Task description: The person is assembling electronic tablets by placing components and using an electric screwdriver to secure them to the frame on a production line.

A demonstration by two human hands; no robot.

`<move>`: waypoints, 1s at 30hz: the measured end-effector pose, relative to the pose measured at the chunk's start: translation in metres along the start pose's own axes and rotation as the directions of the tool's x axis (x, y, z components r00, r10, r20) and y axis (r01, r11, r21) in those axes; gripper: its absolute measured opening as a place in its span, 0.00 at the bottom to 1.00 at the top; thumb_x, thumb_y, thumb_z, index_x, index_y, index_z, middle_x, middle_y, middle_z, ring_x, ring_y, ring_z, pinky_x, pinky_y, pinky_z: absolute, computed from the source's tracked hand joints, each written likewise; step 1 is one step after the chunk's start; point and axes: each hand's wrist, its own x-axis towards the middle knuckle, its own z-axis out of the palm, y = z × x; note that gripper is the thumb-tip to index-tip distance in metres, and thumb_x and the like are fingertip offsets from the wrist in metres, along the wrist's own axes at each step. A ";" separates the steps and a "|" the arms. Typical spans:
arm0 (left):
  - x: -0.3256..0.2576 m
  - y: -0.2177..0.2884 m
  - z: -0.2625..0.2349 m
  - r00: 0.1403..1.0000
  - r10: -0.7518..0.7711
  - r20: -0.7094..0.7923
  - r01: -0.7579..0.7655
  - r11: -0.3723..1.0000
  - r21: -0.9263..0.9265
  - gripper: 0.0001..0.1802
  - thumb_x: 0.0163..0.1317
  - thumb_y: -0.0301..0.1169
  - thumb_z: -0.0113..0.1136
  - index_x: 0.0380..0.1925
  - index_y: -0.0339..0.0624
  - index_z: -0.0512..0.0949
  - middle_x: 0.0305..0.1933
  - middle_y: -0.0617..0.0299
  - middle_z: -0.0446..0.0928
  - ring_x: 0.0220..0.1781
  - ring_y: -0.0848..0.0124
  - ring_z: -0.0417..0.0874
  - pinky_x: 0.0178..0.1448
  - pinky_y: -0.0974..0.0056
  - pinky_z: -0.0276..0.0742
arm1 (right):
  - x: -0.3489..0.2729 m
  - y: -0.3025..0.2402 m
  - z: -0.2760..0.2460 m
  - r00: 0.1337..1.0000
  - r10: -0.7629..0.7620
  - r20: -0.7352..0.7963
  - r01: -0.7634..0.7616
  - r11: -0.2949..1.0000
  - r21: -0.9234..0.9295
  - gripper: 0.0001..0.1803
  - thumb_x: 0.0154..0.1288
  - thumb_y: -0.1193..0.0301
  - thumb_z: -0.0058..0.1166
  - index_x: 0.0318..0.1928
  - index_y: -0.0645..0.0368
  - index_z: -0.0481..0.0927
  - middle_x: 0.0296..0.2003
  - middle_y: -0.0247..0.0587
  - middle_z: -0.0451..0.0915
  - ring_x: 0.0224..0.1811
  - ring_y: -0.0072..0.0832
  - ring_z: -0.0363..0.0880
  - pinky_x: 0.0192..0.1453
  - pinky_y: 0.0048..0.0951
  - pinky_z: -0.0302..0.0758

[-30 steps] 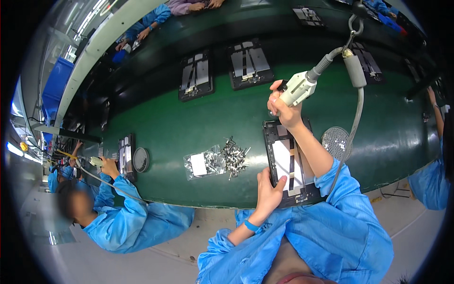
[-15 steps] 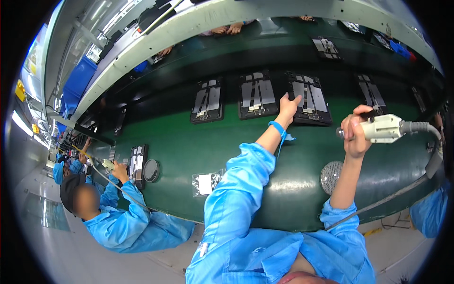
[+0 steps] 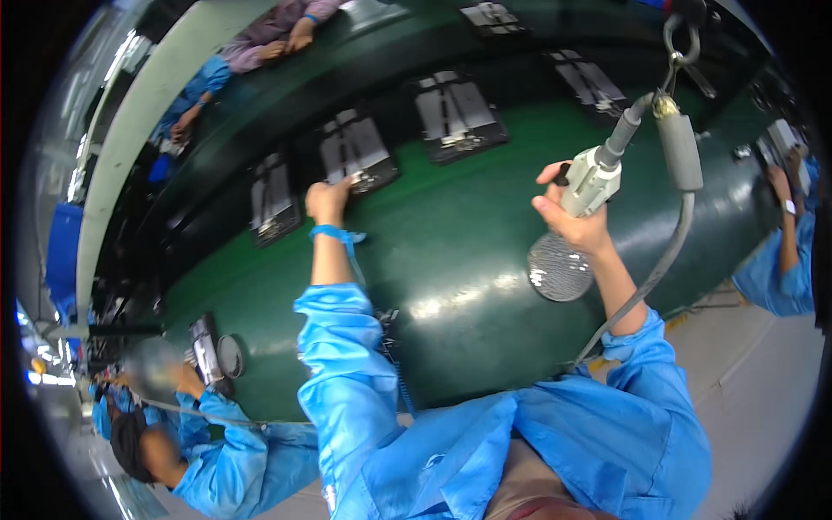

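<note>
My left hand (image 3: 328, 204) grips the near edge of an opened tablet (image 3: 354, 143), its thumb on top and the other fingers partly hidden. The tablet's dark case lies face up, with grey panels and dark strips inside. My right hand (image 3: 574, 217) is wrapped round a pale electric screwdriver (image 3: 594, 184), raised above the bench. Under that hand is a round dish (image 3: 559, 270) of small shiny parts. The screwdriver's tip is hidden by the hand. A blue wrist strap (image 3: 336, 234) circles my left wrist.
More opened tablets (image 3: 458, 114) lie in a row along the green bench (image 3: 451, 347). A grey cable (image 3: 672, 256) hangs beside my right forearm, near a hook (image 3: 681, 43). Co-workers sit left (image 3: 234, 455), right (image 3: 784, 260) and across the bench.
My left hand has left one tablet for the neighbour on its left. My right hand has brought the screwdriver over the dish and turned it more upright. The view has swung round.
</note>
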 end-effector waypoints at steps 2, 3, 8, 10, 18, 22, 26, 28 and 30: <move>0.010 0.000 -0.005 0.988 -0.069 0.135 0.107 0.947 -0.301 0.30 0.40 0.43 0.75 0.35 0.27 0.79 0.34 0.43 0.81 0.42 0.58 0.82 0.48 0.56 0.75 | -0.012 0.007 -0.011 1.000 0.003 -0.002 -0.003 1.000 -0.028 0.14 0.57 0.84 0.54 0.44 0.64 0.69 0.19 0.25 0.65 0.18 0.10 0.61 0.23 0.15 0.61; 0.011 0.003 -0.007 0.956 -0.111 0.273 0.228 0.864 -0.449 0.29 0.40 0.40 0.76 0.35 0.25 0.78 0.36 0.44 0.81 0.42 0.58 0.82 0.47 0.57 0.75 | -0.019 0.012 -0.012 1.000 -0.005 -0.008 0.005 1.000 -0.010 0.14 0.58 0.84 0.52 0.44 0.65 0.67 0.20 0.25 0.64 0.17 0.11 0.61 0.21 0.15 0.61; -0.004 0.008 -0.018 0.940 -0.055 0.337 0.308 0.565 -0.766 0.23 0.45 0.29 0.70 0.35 0.19 0.74 0.37 0.46 0.79 0.33 0.61 0.82 0.38 0.61 0.79 | -0.039 0.027 -0.007 0.995 0.096 -0.022 -0.092 0.986 0.141 0.12 0.58 0.83 0.53 0.43 0.63 0.70 0.20 0.22 0.65 0.20 0.09 0.61 0.23 0.15 0.58; -0.035 0.028 -0.033 0.972 0.048 0.229 0.169 0.535 -0.828 0.14 0.45 0.26 0.66 0.28 0.24 0.76 0.28 0.51 0.79 0.25 0.63 0.81 0.28 0.63 0.77 | -0.046 0.034 -0.009 0.993 0.121 -0.007 -0.118 0.977 0.180 0.13 0.58 0.83 0.52 0.43 0.63 0.70 0.20 0.22 0.64 0.19 0.09 0.61 0.23 0.16 0.58; -0.251 0.003 -0.064 0.947 0.239 0.215 0.162 0.226 -0.961 0.25 0.50 0.19 0.63 0.50 0.30 0.69 0.43 0.54 0.78 0.43 0.65 0.81 0.49 0.64 0.77 | -0.050 0.047 -0.009 0.998 0.045 -0.040 -0.035 0.978 0.205 0.13 0.59 0.83 0.50 0.45 0.64 0.68 0.18 0.24 0.64 0.16 0.10 0.60 0.20 0.16 0.58; -0.342 -0.033 -0.036 0.931 0.202 0.303 0.257 0.224 -0.940 0.31 0.49 0.17 0.61 0.56 0.32 0.65 0.49 0.57 0.74 0.50 0.69 0.76 0.56 0.66 0.71 | -0.048 0.050 -0.008 0.996 0.056 -0.066 -0.041 0.976 0.213 0.13 0.59 0.84 0.49 0.45 0.65 0.67 0.18 0.24 0.65 0.14 0.11 0.61 0.18 0.16 0.60; -0.386 -0.063 -0.015 0.908 0.206 0.365 0.275 0.364 -0.890 0.33 0.51 0.20 0.63 0.58 0.33 0.62 0.52 0.58 0.71 0.53 0.71 0.72 0.58 0.67 0.67 | -0.048 0.053 -0.008 0.995 0.068 -0.076 -0.051 0.978 0.202 0.13 0.58 0.84 0.48 0.45 0.66 0.67 0.17 0.25 0.65 0.14 0.11 0.62 0.18 0.16 0.60; -0.396 -0.065 -0.009 0.926 0.213 0.312 0.188 0.456 -0.870 0.37 0.52 0.23 0.64 0.62 0.34 0.58 0.57 0.55 0.67 0.57 0.69 0.68 0.62 0.66 0.64 | -0.047 0.053 -0.006 0.993 0.066 -0.097 -0.045 0.977 0.208 0.13 0.58 0.84 0.48 0.45 0.66 0.67 0.17 0.25 0.65 0.14 0.11 0.62 0.18 0.16 0.60; -0.399 -0.068 -0.006 0.917 0.258 0.305 0.139 0.510 -0.849 0.38 0.53 0.26 0.64 0.63 0.32 0.57 0.55 0.53 0.67 0.55 0.66 0.70 0.60 0.65 0.65 | -0.047 0.054 -0.008 0.993 0.074 -0.094 -0.053 0.978 0.203 0.13 0.58 0.84 0.48 0.45 0.66 0.67 0.17 0.26 0.65 0.14 0.11 0.62 0.18 0.16 0.61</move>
